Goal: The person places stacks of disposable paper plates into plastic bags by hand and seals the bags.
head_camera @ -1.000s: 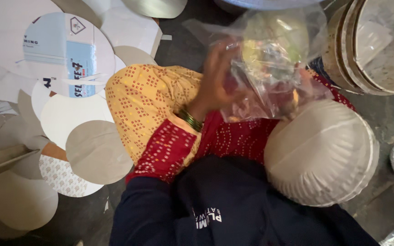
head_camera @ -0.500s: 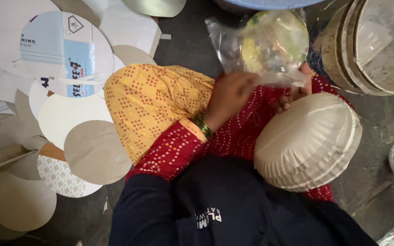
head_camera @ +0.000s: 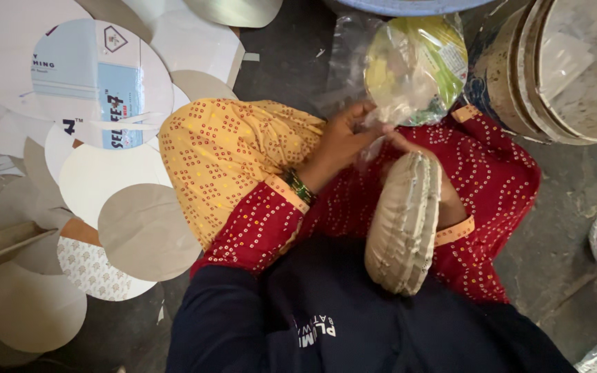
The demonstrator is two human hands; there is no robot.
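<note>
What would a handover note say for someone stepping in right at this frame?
Left hand: gripping the neck of a clear plastic bag that holds yellow-green printed plates, bag lying on the floor beyond the knees.
Right hand: mostly hidden, fingers at the same bag neck; a stack of pressed paper plates rests on edge against the right forearm, in the lap.
Around: flat cardboard discs spread on the floor to the left; stacked round pans at upper right.
Done: plates are inside the bag.
Left: bag neck is not visibly tied; the lap stack is unbagged.
</note>
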